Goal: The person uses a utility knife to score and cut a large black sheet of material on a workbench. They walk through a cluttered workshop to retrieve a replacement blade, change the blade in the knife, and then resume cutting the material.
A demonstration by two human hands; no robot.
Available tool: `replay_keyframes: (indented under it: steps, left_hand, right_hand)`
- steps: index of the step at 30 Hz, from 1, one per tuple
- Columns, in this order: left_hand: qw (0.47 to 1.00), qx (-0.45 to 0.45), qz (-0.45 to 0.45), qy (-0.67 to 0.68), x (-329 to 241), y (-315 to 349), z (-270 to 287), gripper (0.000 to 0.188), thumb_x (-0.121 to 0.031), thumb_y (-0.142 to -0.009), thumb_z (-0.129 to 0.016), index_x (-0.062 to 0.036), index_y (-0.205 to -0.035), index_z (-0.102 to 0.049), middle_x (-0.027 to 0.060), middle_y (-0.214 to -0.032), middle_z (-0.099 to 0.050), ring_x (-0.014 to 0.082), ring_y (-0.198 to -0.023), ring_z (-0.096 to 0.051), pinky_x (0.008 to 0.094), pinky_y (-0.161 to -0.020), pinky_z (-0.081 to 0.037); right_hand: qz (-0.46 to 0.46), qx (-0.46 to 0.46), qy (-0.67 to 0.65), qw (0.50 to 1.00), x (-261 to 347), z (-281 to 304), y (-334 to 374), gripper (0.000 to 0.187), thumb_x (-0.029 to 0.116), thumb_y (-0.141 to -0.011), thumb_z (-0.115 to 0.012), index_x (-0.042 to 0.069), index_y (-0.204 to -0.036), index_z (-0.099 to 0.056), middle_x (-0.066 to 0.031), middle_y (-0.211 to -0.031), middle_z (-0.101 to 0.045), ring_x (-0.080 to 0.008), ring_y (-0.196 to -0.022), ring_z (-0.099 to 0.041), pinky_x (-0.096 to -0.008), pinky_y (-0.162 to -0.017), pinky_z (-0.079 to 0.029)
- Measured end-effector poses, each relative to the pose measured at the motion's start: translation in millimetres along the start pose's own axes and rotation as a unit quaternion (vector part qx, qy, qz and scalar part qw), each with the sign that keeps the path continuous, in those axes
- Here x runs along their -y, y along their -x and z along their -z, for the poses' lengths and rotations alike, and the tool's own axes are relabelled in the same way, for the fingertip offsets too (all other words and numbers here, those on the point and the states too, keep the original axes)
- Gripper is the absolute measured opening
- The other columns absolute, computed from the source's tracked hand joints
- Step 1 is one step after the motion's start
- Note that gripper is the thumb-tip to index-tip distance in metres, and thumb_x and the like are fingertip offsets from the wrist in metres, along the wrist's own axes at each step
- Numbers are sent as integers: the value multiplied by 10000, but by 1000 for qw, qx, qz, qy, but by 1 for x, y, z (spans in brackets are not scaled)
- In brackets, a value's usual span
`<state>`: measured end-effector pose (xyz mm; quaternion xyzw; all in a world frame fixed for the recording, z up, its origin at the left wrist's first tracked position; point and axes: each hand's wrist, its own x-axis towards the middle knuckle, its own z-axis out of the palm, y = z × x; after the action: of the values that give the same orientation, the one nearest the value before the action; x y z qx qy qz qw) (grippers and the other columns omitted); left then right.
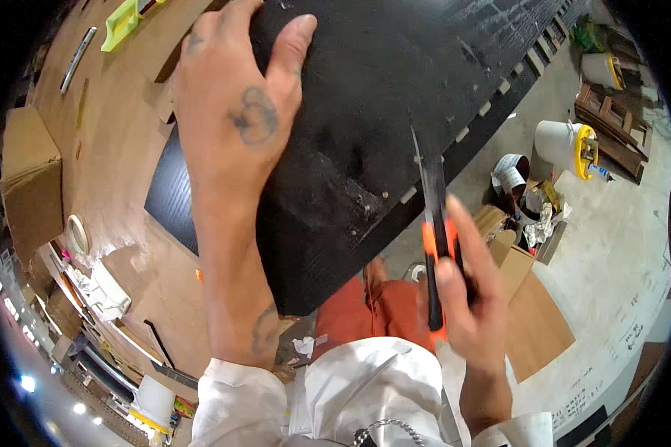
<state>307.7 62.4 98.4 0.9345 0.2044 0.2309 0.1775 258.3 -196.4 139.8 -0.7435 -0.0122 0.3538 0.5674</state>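
Observation:
My left hand (pixel 240 89) rests over the black wood-grain board (pixel 350 82), its thumb spread apart and some fingertips cut off by the upper edge of the view. In my right hand (pixel 466 298) is a hand saw (pixel 432 194), gripped by its orange and black handle. The saw's narrow, tapering blade points away from me, across the board's right edge. Motion blur hides the blade's teeth. Small pale blocks or notches (pixel 462 134) run along that edge, and dust and chips mark the black surface near me.
Left lie a brown wooden table (pixel 119 216), a cardboard box (pixel 31 186), a tape roll (pixel 77 234), a marker pen (pixel 78 59) and a yellow-green tool (pixel 123 24). On the right floor stand a white bucket (pixel 555 143), scrap wood (pixel 611 127) and a flat cardboard piece (pixel 540 328).

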Motion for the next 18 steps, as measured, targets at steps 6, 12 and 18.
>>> replay_keyframes:
  steps: [6,12,18]
  left_hand:
    - [999,19,23,-13,-8,1,0,510,-473,-917,-646,-36,-1180,-665,208,-1116,-659,386,-1076,-624,423,-916,-473]
    - [1000,29,10,-1,5,8,-2,403,-357,-941,-590,-8,-1142,-580,230,-1118,-601,425,-1035,-577,489,-872,-466]
    - [998,54,33,-4,-10,19,-2,392,-308,-991,-534,4,-1227,-559,184,-1165,-573,377,-1096,-545,459,-961,-441]
  right_hand:
    - [9,-20,3,1000,-5,2,12,501,92,-1014,-474,37,-1501,-373,-28,-708,-594,-77,-532,-537,-223,-502,-455]
    - [131,-28,84,987,-15,-2,7,452,86,-1008,-469,40,-1457,-435,-26,-872,-629,-66,-556,-513,-238,-508,-446]
    - [27,-17,61,998,6,0,-1,449,113,-1041,-477,28,-1479,-424,-62,-1308,-609,-93,-819,-547,-211,-753,-470]
